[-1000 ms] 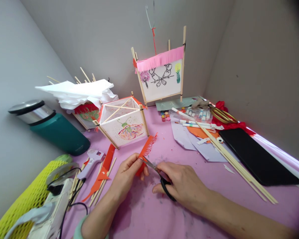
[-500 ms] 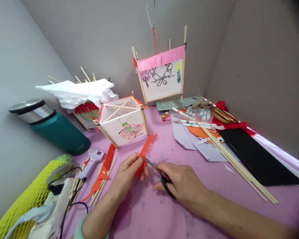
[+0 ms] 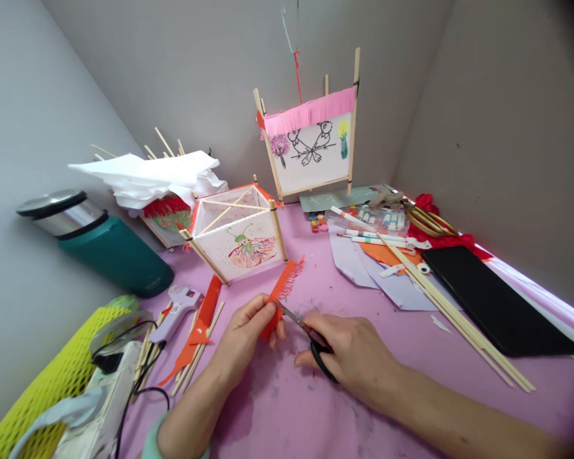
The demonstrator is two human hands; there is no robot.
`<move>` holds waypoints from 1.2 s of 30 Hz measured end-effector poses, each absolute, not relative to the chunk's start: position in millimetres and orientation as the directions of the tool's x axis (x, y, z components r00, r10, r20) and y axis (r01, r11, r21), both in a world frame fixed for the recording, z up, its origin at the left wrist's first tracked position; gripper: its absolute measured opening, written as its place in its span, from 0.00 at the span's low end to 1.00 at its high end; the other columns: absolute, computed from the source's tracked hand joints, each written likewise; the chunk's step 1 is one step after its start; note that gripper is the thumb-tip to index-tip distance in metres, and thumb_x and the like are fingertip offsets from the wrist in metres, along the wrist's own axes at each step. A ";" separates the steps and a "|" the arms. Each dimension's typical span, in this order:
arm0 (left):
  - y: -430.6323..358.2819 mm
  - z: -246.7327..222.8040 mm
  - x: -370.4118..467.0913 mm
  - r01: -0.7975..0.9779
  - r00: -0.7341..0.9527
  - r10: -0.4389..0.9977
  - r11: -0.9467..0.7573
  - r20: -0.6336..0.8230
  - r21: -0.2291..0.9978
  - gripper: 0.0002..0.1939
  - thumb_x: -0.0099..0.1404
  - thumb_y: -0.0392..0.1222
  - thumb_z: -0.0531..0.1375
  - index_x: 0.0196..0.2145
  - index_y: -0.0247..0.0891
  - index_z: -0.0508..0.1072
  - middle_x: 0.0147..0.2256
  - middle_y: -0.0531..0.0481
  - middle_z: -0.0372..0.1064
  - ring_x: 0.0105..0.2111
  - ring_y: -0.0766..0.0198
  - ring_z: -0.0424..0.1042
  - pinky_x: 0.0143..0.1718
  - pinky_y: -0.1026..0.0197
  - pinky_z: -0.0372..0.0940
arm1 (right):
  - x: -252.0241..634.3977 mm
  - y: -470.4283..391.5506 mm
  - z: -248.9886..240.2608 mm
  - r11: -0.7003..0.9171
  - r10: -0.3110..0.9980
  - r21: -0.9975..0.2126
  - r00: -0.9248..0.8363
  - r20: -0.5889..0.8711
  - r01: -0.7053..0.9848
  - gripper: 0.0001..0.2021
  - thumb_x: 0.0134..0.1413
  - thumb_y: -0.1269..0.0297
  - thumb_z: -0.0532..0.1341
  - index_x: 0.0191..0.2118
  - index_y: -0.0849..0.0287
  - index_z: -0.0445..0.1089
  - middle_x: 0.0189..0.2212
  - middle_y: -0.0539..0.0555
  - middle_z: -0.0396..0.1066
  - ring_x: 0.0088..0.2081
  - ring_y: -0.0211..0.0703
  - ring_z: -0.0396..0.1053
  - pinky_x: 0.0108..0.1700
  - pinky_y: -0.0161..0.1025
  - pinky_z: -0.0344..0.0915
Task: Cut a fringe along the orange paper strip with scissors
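Note:
My left hand [image 3: 251,325] pinches an orange-red paper strip [image 3: 285,281] between thumb and fingers. Fine cuts fringe the strip's far right edge. In my right hand [image 3: 347,347] is a pair of black-handled scissors [image 3: 321,357], fingers through the loops. Their blades point left and meet the strip beside my left thumb. Just beyond stands a lantern [image 3: 251,248] of wooden sticks and white panels, with a colourful insect drawn on the front. A second lantern [image 3: 313,150], with pink fringe and two drawn birds, hangs from a red cord behind.
At left are a teal bottle [image 3: 117,252], a glue gun [image 3: 178,312], a power strip [image 3: 105,395] with cables, and more orange-red paper [image 3: 198,331] on sticks. At right lie wooden sticks [image 3: 454,312], a black phone-like slab [image 3: 497,299], markers [image 3: 377,239] and paper sheets [image 3: 397,284].
Almost nothing differs. The fringed end of the strip has shifted very slightly to the right; both hands keep their places and their holds.

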State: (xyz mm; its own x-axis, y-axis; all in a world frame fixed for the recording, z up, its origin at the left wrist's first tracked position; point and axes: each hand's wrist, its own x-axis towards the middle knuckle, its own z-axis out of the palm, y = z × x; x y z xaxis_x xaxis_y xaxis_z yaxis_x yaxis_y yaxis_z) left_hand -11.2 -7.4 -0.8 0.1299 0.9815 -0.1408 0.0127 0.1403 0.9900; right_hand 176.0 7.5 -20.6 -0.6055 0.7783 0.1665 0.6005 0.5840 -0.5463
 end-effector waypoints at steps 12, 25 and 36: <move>-8.6 -3.2 -10.2 0.070 0.188 0.966 0.164 -0.175 0.984 0.12 0.65 0.45 0.54 0.29 0.35 0.68 0.22 0.53 0.67 0.21 0.68 0.61 0.26 0.65 0.56 | 174.6 6.9 -20.9 0.574 0.795 -0.536 -0.579 0.183 0.619 0.16 0.48 0.48 0.63 0.32 0.56 0.65 0.26 0.47 0.68 0.25 0.37 0.63 0.28 0.33 0.51; -8.6 0.6 -8.2 0.033 0.185 0.967 0.170 -0.173 0.985 0.13 0.65 0.46 0.53 0.27 0.35 0.67 0.20 0.52 0.66 0.19 0.69 0.60 0.24 0.66 0.55 | 173.9 7.6 -20.6 0.573 0.782 -0.545 -0.606 0.141 0.612 0.17 0.52 0.47 0.60 0.33 0.57 0.65 0.28 0.49 0.71 0.28 0.40 0.67 0.30 0.33 0.55; -9.2 0.2 -8.9 0.019 0.173 0.965 0.194 -0.195 0.981 0.13 0.64 0.45 0.53 0.26 0.36 0.67 0.19 0.52 0.67 0.17 0.70 0.59 0.22 0.67 0.54 | 173.6 8.7 -21.5 0.584 0.777 -0.550 -0.607 0.166 0.597 0.14 0.52 0.50 0.61 0.33 0.56 0.65 0.27 0.48 0.71 0.27 0.38 0.67 0.29 0.33 0.53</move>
